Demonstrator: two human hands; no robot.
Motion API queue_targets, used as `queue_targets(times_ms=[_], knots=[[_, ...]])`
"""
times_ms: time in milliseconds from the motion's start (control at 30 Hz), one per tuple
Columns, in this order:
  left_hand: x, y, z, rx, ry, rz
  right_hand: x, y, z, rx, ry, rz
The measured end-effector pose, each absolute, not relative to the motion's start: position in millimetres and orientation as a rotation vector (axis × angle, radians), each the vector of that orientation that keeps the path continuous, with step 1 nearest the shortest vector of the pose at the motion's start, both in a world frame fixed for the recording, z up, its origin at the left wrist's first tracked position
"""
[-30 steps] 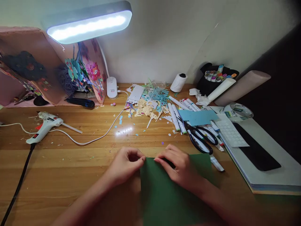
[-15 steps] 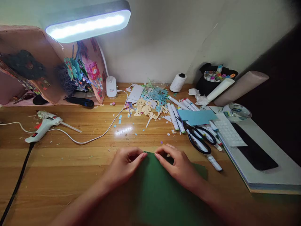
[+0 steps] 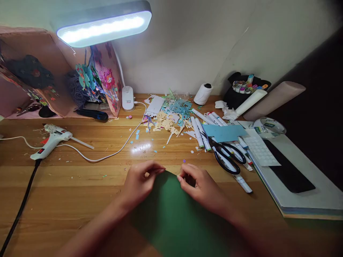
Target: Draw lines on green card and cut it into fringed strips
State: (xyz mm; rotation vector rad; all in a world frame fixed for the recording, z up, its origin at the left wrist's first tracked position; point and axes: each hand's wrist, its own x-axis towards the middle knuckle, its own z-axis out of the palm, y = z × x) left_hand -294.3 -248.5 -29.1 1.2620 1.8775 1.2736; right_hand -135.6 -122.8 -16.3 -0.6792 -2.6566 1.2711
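The left hand and right hand each have thumb and fingertips pinched together on the far edge of a green sheet, a narrow stretch of that edge bare between them. The sheet spreads from the pinch toward six o'clock, out past the bottom of the view; whether it touches the wooden desk I cannot tell. Taking that pinch as the clock's centre, paper scraps lie heaped at twelve, a white spool stands near one, and a blue paper piece with black-handled scissors lies over white markers around two. A black slab rests at three, a glue gun between nine and ten, and a lit lamp hangs toward eleven.
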Motion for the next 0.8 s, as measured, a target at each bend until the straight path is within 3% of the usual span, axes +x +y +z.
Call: queue_targets(times_ms=[800], knots=[[-365,-257,-14,1.036,2.358,1.402,-133,-98,-14,-0.839,-2.520,1.498]])
